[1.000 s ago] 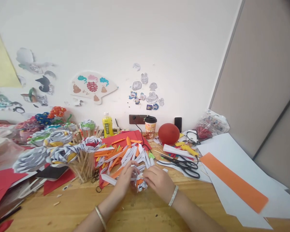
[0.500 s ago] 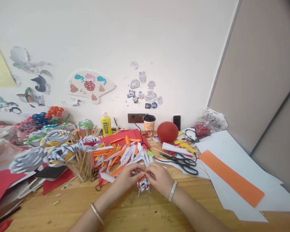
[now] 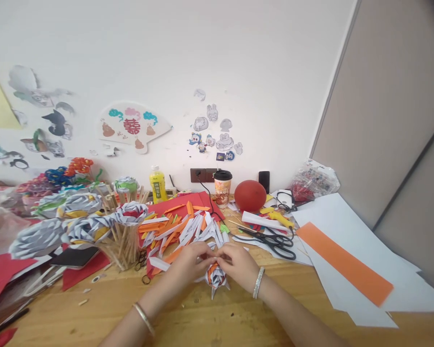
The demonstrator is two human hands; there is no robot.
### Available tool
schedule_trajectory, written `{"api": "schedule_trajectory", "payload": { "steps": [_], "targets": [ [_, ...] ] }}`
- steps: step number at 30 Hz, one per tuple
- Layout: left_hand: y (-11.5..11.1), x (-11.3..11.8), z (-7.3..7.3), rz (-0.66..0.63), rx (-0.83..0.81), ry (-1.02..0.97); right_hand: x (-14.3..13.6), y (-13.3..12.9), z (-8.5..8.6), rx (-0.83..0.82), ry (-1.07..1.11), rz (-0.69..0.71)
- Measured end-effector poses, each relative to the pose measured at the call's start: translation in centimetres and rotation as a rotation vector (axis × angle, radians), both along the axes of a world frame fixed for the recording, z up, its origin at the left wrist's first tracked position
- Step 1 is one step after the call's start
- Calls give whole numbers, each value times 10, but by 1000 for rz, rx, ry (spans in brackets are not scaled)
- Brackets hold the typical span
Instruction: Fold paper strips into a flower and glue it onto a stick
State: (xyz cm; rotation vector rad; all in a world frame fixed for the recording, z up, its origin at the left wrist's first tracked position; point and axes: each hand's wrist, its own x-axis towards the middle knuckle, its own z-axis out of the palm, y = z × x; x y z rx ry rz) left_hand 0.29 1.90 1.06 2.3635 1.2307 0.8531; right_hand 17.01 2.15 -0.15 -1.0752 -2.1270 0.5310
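Head view: pinches the paper ball (image 3: 216, 278) with left hand (image 3: 194, 259) and right hand (image 3: 239, 260), and may tear it by pulling too strongly.

The paper piece (image 3: 216, 277) is being held between left hand (image 3: 192, 260) and right hand (image 3: 239, 264), perhaps touching the table (image 3: 188, 318); behind, the strip pile (image 3: 190, 229) is being flanked by paper flowers (image 3: 88, 229) leftward, scissors (image 3: 268, 238) rightward.

white-and-orange paper rosette (image 3: 216, 277), rounded, pointed ends jutting out

Hands (image 3: 239, 264) closer together, paper flower (image 3: 216, 277) more visible
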Motion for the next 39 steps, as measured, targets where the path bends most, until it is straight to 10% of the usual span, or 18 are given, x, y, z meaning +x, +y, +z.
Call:
{"api": "schedule_trajectory", "payload": {
  "steps": [13, 39],
  "targets": [
    [-12, -1, 1, -130, 326, 412, 4, 5, -5, -89, 87, -12],
    [-4, -3, -18, 21, 489, 261, 34, 24, -6, 258, -131, -293]
  ]
}}
